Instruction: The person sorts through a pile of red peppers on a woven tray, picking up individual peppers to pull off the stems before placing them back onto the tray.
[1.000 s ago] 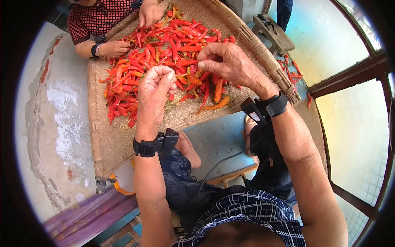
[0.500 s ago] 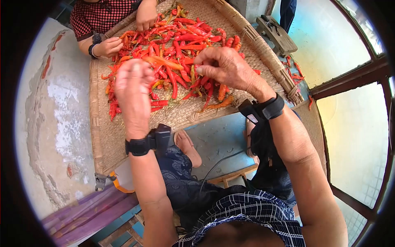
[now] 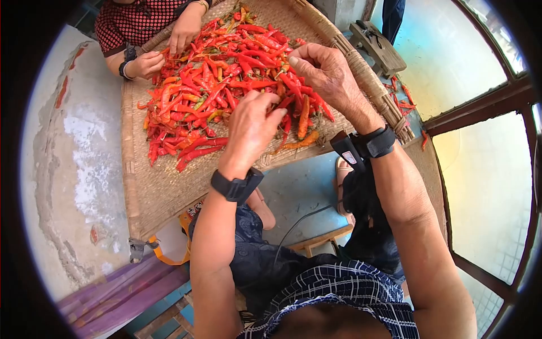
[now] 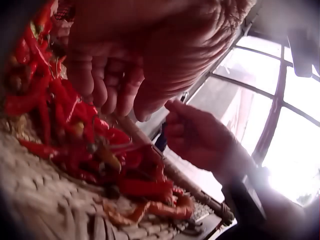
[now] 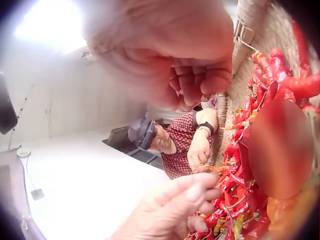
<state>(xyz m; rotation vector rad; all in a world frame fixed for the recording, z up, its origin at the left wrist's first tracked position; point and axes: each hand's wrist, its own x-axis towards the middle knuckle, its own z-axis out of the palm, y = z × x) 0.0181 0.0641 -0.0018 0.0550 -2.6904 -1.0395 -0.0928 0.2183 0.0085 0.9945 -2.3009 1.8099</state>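
A heap of red chili peppers [image 3: 214, 107], some orange, lies on a large woven tray [image 3: 164, 198]. My left hand [image 3: 248, 133] is over the heap's near side, palm down, fingers bent a little and thumb apart. Nothing shows between those fingers in the left wrist view. Higher and to the right, my right hand [image 3: 327, 76] is raised above the peppers' right edge. Its fingers are curled, with thumb and index tips close together and no pepper visible in them. An orange chili pepper [image 3: 304, 117] and a wrinkled one [image 3: 302, 142] lie between the hands, near the tray's front edge.
Across the tray another person [image 3: 144, 28] has both hands in the peppers. A wooden bench [image 3: 375, 48] with a dark tool stands at the right, with loose peppers [image 3: 403, 101] on the floor. A plastered wall [image 3: 84, 147] runs along the left, windows [image 3: 485, 181] along the right.
My left hand swung left, where an orange chili pepper showed beside it, then came back right over the heap. My right hand has lifted slightly up and right. Red peppers now lie at the heap's near-left side.
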